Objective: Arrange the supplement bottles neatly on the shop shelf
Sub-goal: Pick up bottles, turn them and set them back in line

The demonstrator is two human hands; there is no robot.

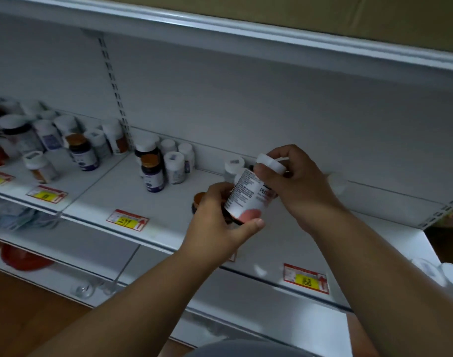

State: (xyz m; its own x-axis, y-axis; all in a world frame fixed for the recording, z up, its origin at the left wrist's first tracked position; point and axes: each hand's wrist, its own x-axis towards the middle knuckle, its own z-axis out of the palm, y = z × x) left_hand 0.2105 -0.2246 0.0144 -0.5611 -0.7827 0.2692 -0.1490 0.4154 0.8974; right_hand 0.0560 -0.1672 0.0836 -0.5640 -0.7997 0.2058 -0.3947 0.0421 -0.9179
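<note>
The left hand (220,217) grips the lower end of a supplement bottle (248,197), fingers curled round its far side and the thumb pressed along the near edge by the pink patch on the label. The right hand (295,181) curls over the top of the same bottle, its fingers closed round the white cap (270,163). The bottle is held tilted in the air above the shelf (148,199), cap end up and to the right, with its printed label turned toward the camera.

Just behind the held bottle stands a white-capped bottle (233,168) on the shelf near the back panel, partly hidden by the hands. Beside the left hand, on its left, an orange-topped bottle (198,200) shows only in part. Further left, a small cluster of bottles (163,163) stands toward the back of the shelf: dark ones with white and orange caps, and white ones. Beyond the slotted upright (114,91), far left, a larger scattered group of bottles (47,140) stands on the next bay, unevenly spaced.

Along the front edge of the shelf sit red and yellow price tags (127,220), another (306,279) near the right forearm and more at far left. At the right edge, low in the view, white caps (436,274) show blurred. Under the shelf at left a red object (24,258) lies on a lower level, too blurred to name
</note>
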